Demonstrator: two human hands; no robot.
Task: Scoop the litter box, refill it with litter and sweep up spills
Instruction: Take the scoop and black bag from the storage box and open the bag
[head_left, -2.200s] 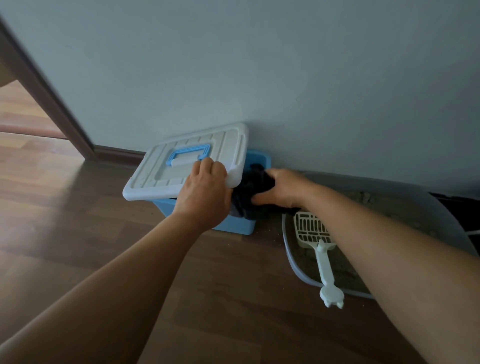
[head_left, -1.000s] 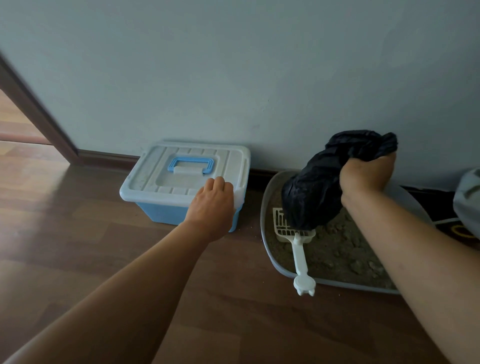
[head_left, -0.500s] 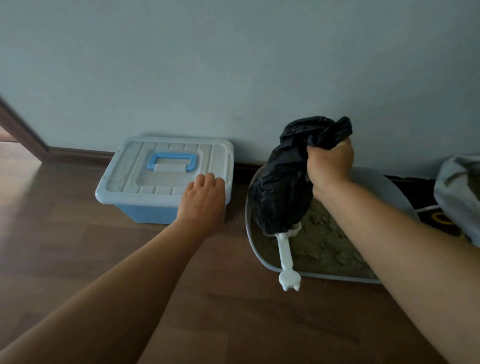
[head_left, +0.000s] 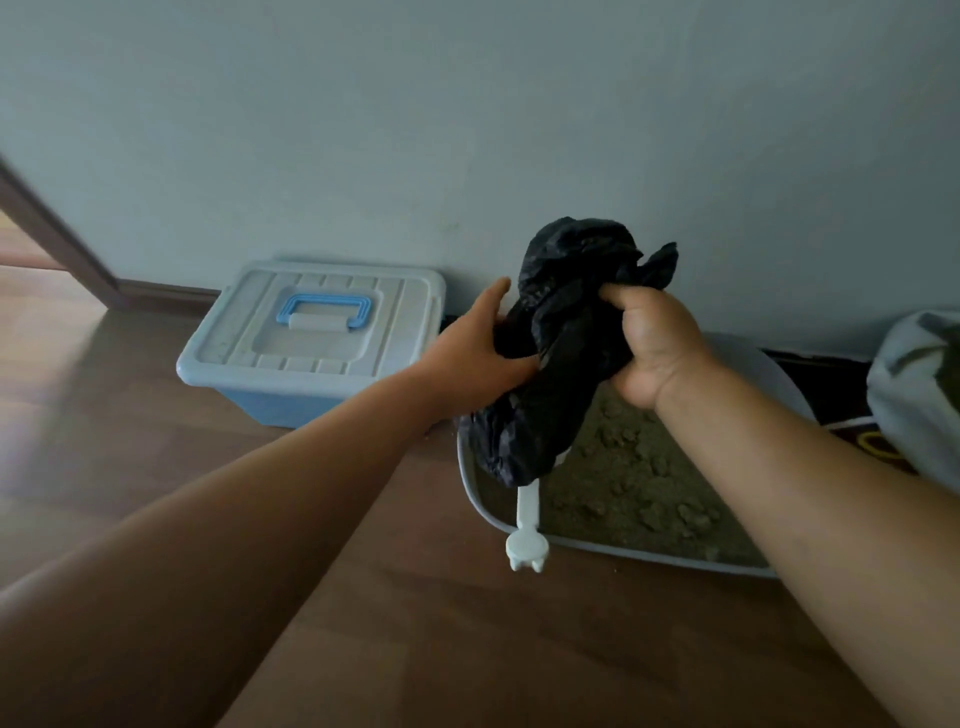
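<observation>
A person holds a crumpled black bag (head_left: 550, 364) up in the air with both hands, close to the pale wall (head_left: 467, 130). The right hand (head_left: 654, 348) is at 3 o'clock of the bag, and its grip is a tight fist wrapped round the bag's top part, so bits of black plastic stick out above the knuckles. The left hand (head_left: 478, 353) is at 9 o'clock of the bag. Its grip pinches the bag's side, with the thumb pointing up and the fingers pressed into the plastic lower down. The bottom of the bag hangs over the near left corner of the litter box (head_left: 470, 483), a grey tray that sits on the wooden floor (head_left: 467, 649) at 5 o'clock of the bag. The tray holds lumpy brown litter (head_left: 639, 478). A white scoop (head_left: 527, 525) lies in that corner with its handle poking out over the rim at 6 o'clock, and the bag hides its head. At 9 o'clock of the hands a blue storage box (head_left: 291, 405) stands by the wall, and its white lid (head_left: 249, 332) with a blue handle (head_left: 324, 312) is on. A grey bundle (head_left: 914, 384) shows at the 3 o'clock edge, and I cannot tell what it is.
</observation>
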